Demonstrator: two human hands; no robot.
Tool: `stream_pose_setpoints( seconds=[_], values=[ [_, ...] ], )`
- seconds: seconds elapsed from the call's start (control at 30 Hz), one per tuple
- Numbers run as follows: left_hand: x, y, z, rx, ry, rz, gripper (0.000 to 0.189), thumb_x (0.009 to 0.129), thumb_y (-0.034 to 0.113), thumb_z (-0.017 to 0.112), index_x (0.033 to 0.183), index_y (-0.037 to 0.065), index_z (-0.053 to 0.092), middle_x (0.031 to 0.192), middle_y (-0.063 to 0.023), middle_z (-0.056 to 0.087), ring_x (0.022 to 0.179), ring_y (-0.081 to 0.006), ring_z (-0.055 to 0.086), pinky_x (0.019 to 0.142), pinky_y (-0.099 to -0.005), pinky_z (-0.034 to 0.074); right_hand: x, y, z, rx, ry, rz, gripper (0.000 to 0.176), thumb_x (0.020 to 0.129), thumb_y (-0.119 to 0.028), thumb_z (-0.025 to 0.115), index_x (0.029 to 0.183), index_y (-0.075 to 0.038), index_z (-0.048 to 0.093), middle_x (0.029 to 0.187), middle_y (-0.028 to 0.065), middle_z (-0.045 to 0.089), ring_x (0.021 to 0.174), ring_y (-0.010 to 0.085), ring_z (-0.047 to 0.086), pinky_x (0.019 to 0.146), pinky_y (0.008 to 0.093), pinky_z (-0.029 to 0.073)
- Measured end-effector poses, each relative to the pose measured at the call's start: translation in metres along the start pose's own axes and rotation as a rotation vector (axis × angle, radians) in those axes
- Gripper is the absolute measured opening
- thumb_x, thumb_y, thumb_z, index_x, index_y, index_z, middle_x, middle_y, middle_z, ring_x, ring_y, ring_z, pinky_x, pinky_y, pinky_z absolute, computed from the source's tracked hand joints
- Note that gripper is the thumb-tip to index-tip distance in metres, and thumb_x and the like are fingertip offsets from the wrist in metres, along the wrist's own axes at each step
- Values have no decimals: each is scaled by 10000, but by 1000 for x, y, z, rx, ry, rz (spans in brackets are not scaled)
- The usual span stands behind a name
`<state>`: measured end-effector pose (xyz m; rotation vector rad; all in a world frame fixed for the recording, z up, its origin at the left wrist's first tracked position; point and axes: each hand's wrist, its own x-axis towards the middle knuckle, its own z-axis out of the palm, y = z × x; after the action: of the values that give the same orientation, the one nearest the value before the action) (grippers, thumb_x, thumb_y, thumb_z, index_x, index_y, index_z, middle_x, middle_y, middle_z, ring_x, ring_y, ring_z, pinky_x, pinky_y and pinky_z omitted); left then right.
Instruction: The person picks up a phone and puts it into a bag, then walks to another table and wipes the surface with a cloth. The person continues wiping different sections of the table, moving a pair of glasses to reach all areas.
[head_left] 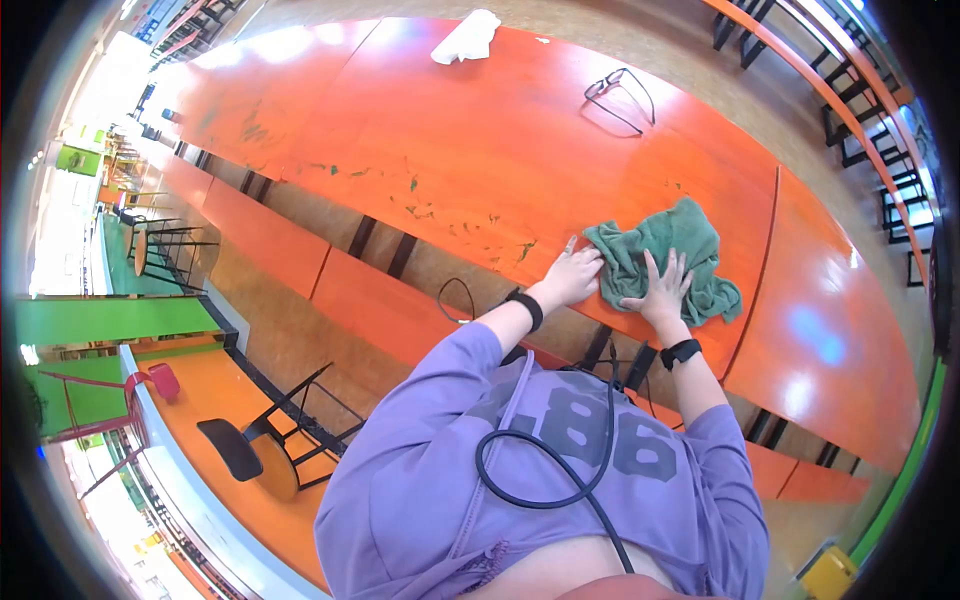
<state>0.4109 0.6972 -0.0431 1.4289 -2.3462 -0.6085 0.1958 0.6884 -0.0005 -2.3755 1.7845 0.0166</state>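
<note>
A crumpled green cloth (690, 235) lies on the orange table (480, 120), near the edge closest to me. My right hand (662, 290) rests on top of it with fingers spread. At the cloth's left edge, my left hand (574, 274) lies flat on the table, its fingertips touching the fabric. Small dark green scraps (420, 210) are scattered over the tabletop to the left of my hands, and a few more specks sit just beyond the cloth.
Black-framed glasses (620, 98) and a crumpled white tissue (467, 38) lie toward the table's far side. An orange bench (270, 255) runs along the near side. A black cable (540, 505) loops over my chest. A chair (255, 460) stands lower left.
</note>
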Motion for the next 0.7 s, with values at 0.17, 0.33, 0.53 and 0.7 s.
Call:
stream_pose_setpoints(
  seconds=[0.17,0.33,0.53,0.7],
  values=[
    [-60,20,-29,-454,261,-12,304,761,41,541,1062,34,584,1076,-145,567,1062,-294,528,956,-427,396,14,4,0,-47,-292,125,1164,515,-591,771,1455,-311,144,1507,195,-70,1387,385,-89,1066,616,4],
    [-134,-54,-14,-162,866,-626,282,671,-60,519,929,17,602,938,-182,570,914,-340,519,824,-410,421,16,10,6,-51,-301,63,1156,547,-576,763,1460,-267,125,1488,242,-84,1368,437,-101,1035,662,26],
    [-139,-211,-20,-1002,1198,-1541,652,928,507,326,1256,-41,458,1300,-265,439,1217,-333,422,1007,-397,327,9,10,3,-160,-353,-109,1099,573,-575,747,1454,-262,170,1469,290,-84,1353,476,-95,994,708,55],
    [-83,-231,-12,-1084,1627,-1380,692,945,531,259,1266,-57,434,1327,-279,415,1210,-392,425,1002,-421,350,8,-7,14,-154,-380,-377,1006,598,-575,732,1431,-267,260,1457,322,-50,1346,505,-55,969,731,93]
  ],
)
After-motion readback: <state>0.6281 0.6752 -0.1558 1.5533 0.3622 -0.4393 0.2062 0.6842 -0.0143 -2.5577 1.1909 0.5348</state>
